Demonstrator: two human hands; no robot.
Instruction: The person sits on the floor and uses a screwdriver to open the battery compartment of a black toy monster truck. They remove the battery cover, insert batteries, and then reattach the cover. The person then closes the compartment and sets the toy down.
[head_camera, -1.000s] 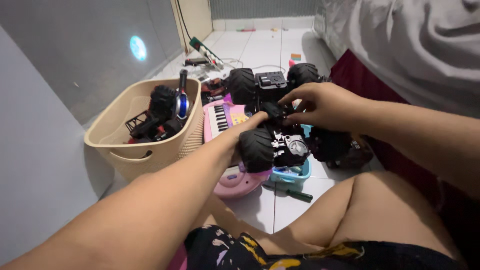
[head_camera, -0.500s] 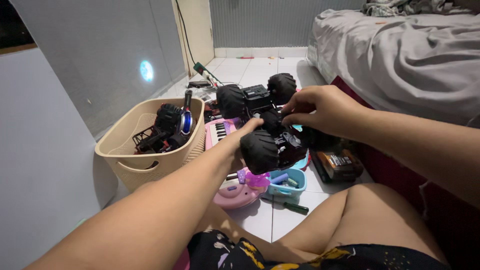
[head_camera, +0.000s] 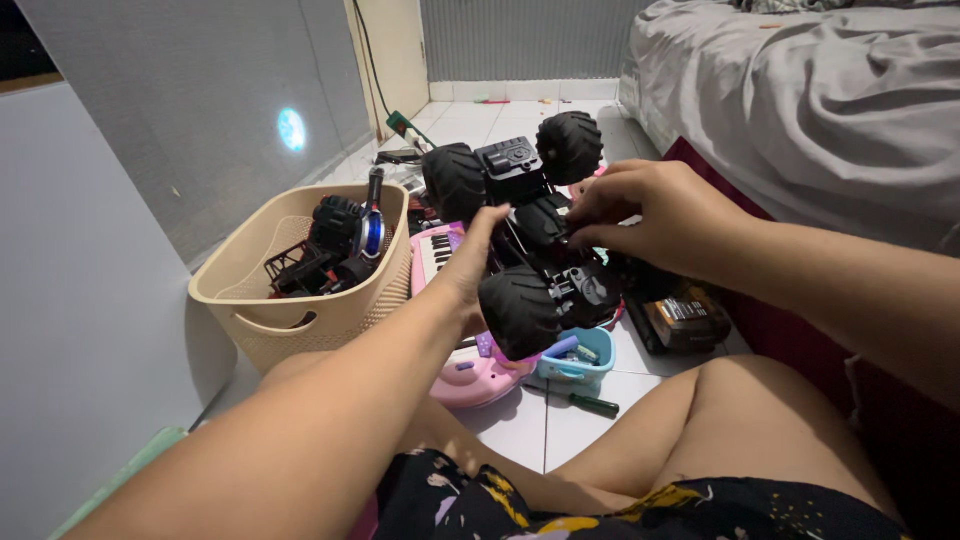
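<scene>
Gripping the black toy monster truck (head_camera: 530, 240) above the floor, the left hand (head_camera: 470, 265) cups its underside while the right hand (head_camera: 650, 215) pinches its chassis. If either grasp loosens, it could drop onto the pink toy keyboard (head_camera: 470, 365) and small blue tub (head_camera: 580, 355) below.

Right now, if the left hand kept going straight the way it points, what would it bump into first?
The left hand already rests against the black toy truck, fingers aimed up and away. Straight on, it would likely meet the truck's far-left wheel first, though depth is hard to judge.
</scene>
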